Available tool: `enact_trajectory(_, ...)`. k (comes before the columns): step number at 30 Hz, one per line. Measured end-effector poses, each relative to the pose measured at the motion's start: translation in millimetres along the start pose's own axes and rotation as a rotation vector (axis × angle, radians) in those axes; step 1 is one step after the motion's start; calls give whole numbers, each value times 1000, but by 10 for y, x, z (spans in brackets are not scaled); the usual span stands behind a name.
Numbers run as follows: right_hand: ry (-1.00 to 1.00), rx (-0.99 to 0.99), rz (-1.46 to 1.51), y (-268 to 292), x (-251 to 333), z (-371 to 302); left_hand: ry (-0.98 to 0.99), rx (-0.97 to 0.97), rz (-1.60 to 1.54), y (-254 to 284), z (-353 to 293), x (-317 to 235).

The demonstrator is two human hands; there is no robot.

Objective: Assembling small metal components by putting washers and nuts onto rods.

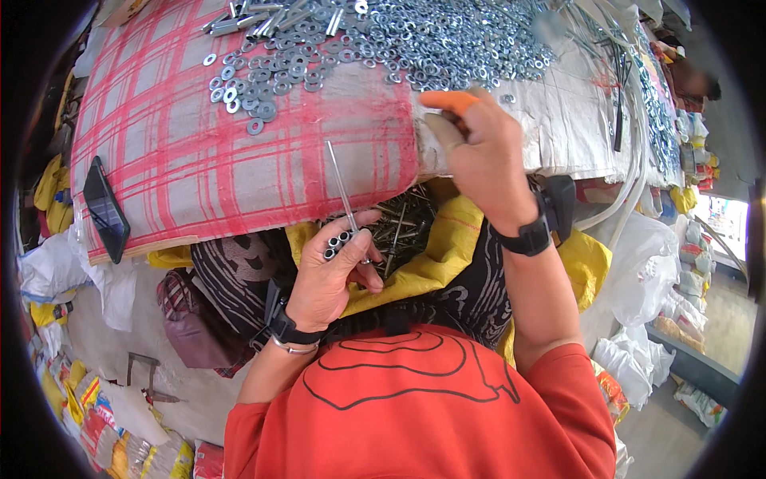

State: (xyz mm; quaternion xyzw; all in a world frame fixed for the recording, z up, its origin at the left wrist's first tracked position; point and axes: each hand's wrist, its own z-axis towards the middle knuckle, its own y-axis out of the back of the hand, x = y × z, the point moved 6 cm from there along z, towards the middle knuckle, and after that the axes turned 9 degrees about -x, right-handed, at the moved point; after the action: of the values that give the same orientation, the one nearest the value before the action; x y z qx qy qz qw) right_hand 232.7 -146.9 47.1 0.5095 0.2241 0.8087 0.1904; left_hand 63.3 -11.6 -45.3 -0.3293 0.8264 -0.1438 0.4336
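Observation:
My left hand [339, 259] is closed around a thin metal rod [341, 180] that points up and away over the table's near edge. Several short metal tubes [336, 244] are bunched in the same hand, their round open ends showing. My right hand [483, 148] is raised over the table edge, slightly blurred, with an orange cover [449, 100] on the index finger. Its thumb and index finger are apart, with nothing visible held between them; the other fingers are mostly hidden. Just beyond it lies a heap of small metal nuts [447, 48]. Flat washers [267, 84] spread to its left.
The table has a red-checked cloth [183, 136]. More metal tubes [263, 20] lie at the far side, and a dark phone [106, 209] at the left edge. A yellow sack [431, 259] holding thin rods is open below my hands. Plastic bags [638, 271] crowd the right.

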Motion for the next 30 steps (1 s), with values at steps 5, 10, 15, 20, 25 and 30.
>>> enact_trajectory(5,379,118,-98,-666,393,243,-23,-41,14,51,47,20)
enact_trajectory(10,533,188,-255,-991,477,407,-33,20,130,-96,70,-71)
enact_trajectory(15,509,103,-230,-938,525,205,-33,-133,105,103,51,1)
enact_trajectory(20,220,103,9,-534,328,-91,-79,-66,177,58,52,16)
enact_trajectory(25,19,200,316,-255,235,-305,-138,-48,411,5,59,53)
enact_trajectory(30,159,57,253,-26,295,-465,-208,-20,514,-82,-16,61)
